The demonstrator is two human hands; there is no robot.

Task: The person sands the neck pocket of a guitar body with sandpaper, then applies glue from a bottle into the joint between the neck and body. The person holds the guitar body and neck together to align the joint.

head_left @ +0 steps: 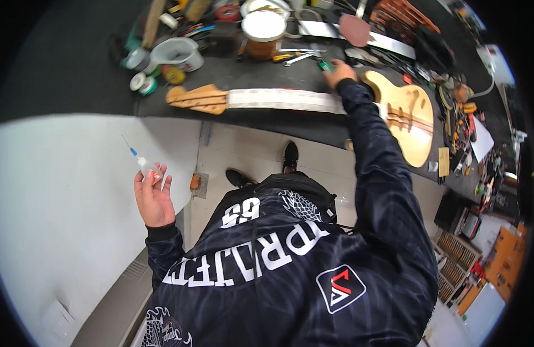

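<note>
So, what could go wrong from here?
The left hand holds a bottle with an uncovered needle tip, which might prick or drip.
The right sleeve crosses above the guitar neck and could brush it.
Tools lie close by the right hand; one might get knocked.

Between the guitar neck (pixel 287 99) and hand tools (pixel 296 56), a strip of dark surface (pixel 238 75) is lying open, while the right hand (pixel 341 72) is blocking its right end.

White, red-marked bottle (pixel 146 165), blue nozzle (pixel 133 151)
</note>
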